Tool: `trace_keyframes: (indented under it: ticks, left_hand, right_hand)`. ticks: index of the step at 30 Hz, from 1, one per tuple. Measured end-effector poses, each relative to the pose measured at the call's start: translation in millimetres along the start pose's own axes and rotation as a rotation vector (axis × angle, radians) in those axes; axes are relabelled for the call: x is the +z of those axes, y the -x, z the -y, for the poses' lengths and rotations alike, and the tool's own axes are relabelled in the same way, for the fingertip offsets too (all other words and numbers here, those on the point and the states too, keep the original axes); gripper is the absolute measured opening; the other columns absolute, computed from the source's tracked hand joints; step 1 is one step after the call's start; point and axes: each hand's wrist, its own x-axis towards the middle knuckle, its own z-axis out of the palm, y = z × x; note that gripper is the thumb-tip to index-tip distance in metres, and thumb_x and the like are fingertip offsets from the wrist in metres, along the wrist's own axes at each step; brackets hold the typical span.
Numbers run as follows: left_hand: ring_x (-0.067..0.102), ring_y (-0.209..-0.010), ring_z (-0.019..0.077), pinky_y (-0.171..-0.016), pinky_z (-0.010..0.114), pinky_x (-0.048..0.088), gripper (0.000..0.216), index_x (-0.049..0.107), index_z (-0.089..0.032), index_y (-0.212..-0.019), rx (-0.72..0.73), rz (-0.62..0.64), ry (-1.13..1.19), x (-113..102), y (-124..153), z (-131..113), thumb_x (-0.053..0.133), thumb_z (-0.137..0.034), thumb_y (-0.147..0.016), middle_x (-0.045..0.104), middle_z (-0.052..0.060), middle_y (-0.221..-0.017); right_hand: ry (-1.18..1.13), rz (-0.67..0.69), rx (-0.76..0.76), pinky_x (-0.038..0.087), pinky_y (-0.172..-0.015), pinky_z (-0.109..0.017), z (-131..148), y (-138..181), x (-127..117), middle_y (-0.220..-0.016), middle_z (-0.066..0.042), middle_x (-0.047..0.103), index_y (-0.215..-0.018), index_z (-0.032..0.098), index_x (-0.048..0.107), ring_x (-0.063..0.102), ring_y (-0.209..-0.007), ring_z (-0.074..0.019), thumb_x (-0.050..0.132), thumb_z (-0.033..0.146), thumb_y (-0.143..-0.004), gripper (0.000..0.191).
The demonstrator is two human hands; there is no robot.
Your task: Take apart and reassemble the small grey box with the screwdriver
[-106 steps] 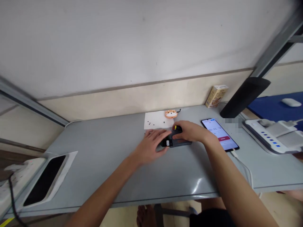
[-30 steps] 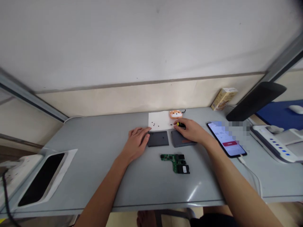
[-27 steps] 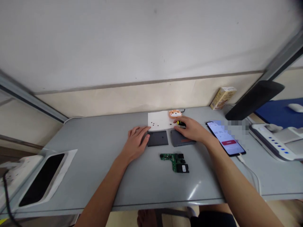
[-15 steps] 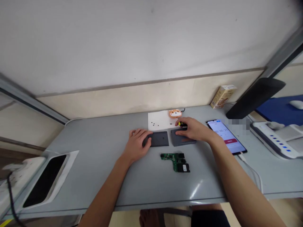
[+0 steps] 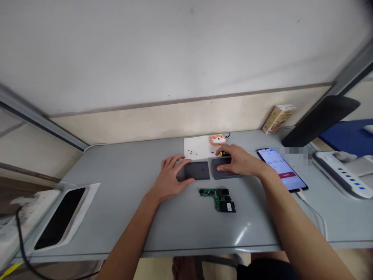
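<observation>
My left hand [image 5: 171,177] is open at the left end of a flat dark grey cover [image 5: 197,171]. Its fingers reach the far side and its thumb the near side; contact is unclear. My right hand [image 5: 237,161] is curled over a dark grey casing [image 5: 219,173], thumb against its top. A short yellow-and-black screwdriver [image 5: 223,154] shows between index finger and thumb, most of it hidden by the hand. A green circuit board [image 5: 217,198] with black connectors lies nearer me. Several tiny dark screws [image 5: 191,152] rest on white paper [image 5: 201,143] behind the cover.
An orange animal-faced case [image 5: 218,139] sits on the paper. To the right are a lit phone [image 5: 281,167] with a cable, a white power strip [image 5: 344,175], a carton [image 5: 278,118] and a dark upright object [image 5: 317,120]. Another phone [image 5: 61,217] lies left.
My left hand has opened wider, its thumb swinging nearer me and away from the fingers. My right hand stays at the casing. The view has shifted slightly.
</observation>
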Motion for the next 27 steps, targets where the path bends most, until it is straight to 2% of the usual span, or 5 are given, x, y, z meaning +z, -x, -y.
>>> trace_keyframes:
  ticks: [3, 7, 12, 22, 27]
  left_hand:
    - [0.047, -0.127, 0.0317, -0.110, 0.051, 0.035, 0.055, 0.059, -0.031, -0.138, 0.031, -0.027, -0.011, 1.0, 0.1, -6.2, 0.069, -0.056, -0.090, 0.055, 0.010, -0.137]
    - [0.049, -0.121, 0.0317, -0.106, 0.052, 0.037, 0.042, 0.066, -0.029, -0.130, 0.149, -0.103, -0.015, 4.9, -0.6, -34.9, 0.064, -0.050, -0.094, 0.056, 0.012, -0.135]
    - [0.055, -0.107, 0.0258, -0.098, 0.046, 0.042, 0.028, 0.073, -0.026, -0.110, 0.370, 0.020, 0.077, 19.0, -0.4, -63.9, 0.064, -0.047, -0.095, 0.065, 0.009, -0.110]
    - [0.054, -0.103, 0.0256, -0.093, 0.044, 0.042, 0.029, 0.074, -0.024, -0.099, 0.326, -0.045, 0.025, 22.2, -1.3, -59.1, 0.066, -0.052, -0.094, 0.065, 0.008, -0.104]
    - [0.055, -0.103, 0.0244, -0.096, 0.045, 0.041, 0.024, 0.073, -0.026, -0.103, 0.021, -0.313, 0.030, 5.4, 0.4, -30.1, 0.050, -0.034, -0.104, 0.065, 0.007, -0.103]
  right_hand:
    - [-0.048, 0.042, 0.020, 0.053, -0.094, -0.044, 1.3, -0.8, 0.2, -0.118, -0.010, 0.068, -0.117, 0.029, 0.068, 0.063, -0.111, -0.0298, 0.077, 0.044, -0.082, 0.039]
    - [-0.122, 0.075, -0.001, 0.054, -0.091, -0.042, 1.8, -4.9, 3.0, -0.114, -0.009, 0.069, -0.113, 0.026, 0.068, 0.068, -0.099, -0.0260, 0.074, 0.043, -0.085, 0.033]
    - [-0.018, -0.007, -0.005, 0.051, -0.096, -0.045, 1.6, -8.9, 12.4, -0.111, -0.009, 0.072, -0.110, 0.025, 0.069, 0.065, -0.109, -0.0295, 0.068, 0.042, -0.089, 0.027]
    - [-0.021, -0.079, -0.106, 0.046, -0.096, -0.040, 3.7, -14.7, 20.9, -0.104, -0.005, 0.073, -0.099, 0.023, 0.070, 0.063, -0.104, -0.0253, 0.063, 0.026, -0.091, 0.011]
    - [-0.040, -0.098, -0.139, 0.046, -0.095, -0.038, 3.6, -17.0, 21.2, -0.102, -0.005, 0.074, -0.096, 0.023, 0.071, 0.064, -0.102, -0.0242, 0.059, 0.022, -0.092, 0.013]
